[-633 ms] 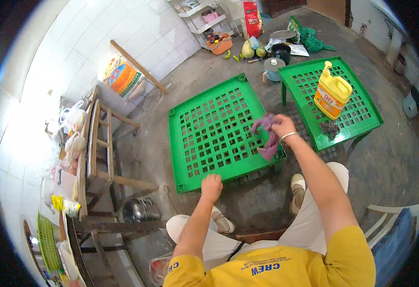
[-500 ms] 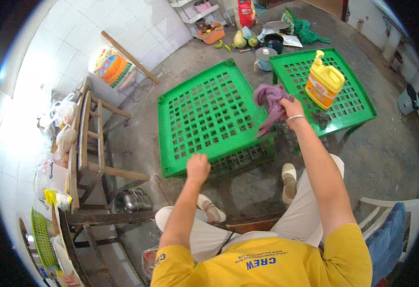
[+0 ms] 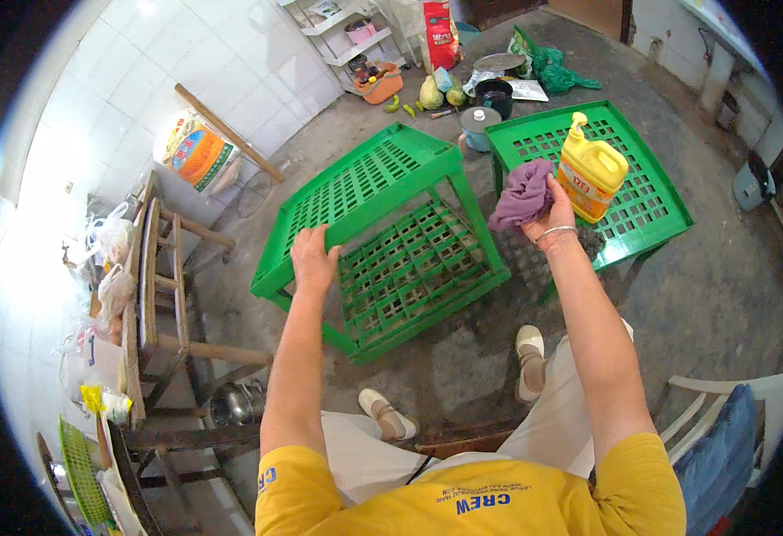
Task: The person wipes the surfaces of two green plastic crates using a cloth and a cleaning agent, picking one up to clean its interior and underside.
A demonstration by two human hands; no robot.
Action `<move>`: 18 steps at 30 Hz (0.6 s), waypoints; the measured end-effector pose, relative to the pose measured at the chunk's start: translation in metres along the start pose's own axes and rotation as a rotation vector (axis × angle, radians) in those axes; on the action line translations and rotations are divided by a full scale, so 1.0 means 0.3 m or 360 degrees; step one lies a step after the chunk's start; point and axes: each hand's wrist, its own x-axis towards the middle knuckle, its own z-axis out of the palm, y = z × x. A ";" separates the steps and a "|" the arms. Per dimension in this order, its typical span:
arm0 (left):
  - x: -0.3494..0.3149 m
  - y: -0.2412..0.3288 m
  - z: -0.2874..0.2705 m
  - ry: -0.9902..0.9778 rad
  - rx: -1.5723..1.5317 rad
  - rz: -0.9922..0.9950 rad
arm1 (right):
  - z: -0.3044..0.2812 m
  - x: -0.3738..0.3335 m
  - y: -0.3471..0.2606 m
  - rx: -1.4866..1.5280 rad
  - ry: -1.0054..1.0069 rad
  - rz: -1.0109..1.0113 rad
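Observation:
My left hand [image 3: 314, 259] grips the near top edge of a green plastic two-tier rack [image 3: 383, 198], its fingers hooked over the rim. That rack is tilted, its top sloping away, so its latticed lower shelf [image 3: 414, 272] shows. A crumpled purple cloth [image 3: 523, 196] is bunched in my right hand [image 3: 556, 213], held between the two racks. Just right of it a second green rack [image 3: 664, 210] stands level. On it are a yellow pump bottle [image 3: 593, 177] and, at its near corner, a dark scouring pad [image 3: 590, 242], partly hidden by my wrist.
A wooden bench frame [image 3: 164, 286] with plastic bags stands at the left, a metal kettle [image 3: 236, 404] below it. Behind the racks sit a lidded pot [image 3: 479, 125], a black pot [image 3: 496, 94] and vegetables. A chair with a blue cover [image 3: 722, 456] is at my right.
The left rack has gone from level to tilted, and my left hand has moved from a fist near its corner to gripping its edge. The cloth is now bunched up instead of hanging.

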 end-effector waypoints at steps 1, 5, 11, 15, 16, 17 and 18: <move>0.013 -0.015 0.001 -0.0003 -0.0011 -0.0010 | -0.003 0.014 0.012 -0.0041 0.0055 -0.0016; 0.060 -0.067 0.026 0.0043 -0.0056 0.0033 | -0.048 0.116 0.064 -0.0264 0.0248 -0.0030; 0.114 -0.108 0.015 0.0122 -0.0113 0.0135 | -0.179 0.316 0.297 -0.1320 0.0248 -0.0447; 0.152 -0.118 0.011 0.0099 -0.0176 0.0173 | -0.239 0.341 0.419 -0.2299 0.0265 -0.0963; 0.143 -0.131 0.012 0.0096 -0.0137 0.0165 | -0.242 0.336 0.419 -0.2331 0.0279 -0.0883; 0.145 -0.139 0.013 0.0104 -0.0109 0.0168 | -0.217 0.323 0.412 -0.2364 0.0301 -0.0822; 0.149 -0.147 0.018 0.0111 -0.0083 0.0172 | -0.213 0.320 0.423 -0.2335 0.0452 -0.0807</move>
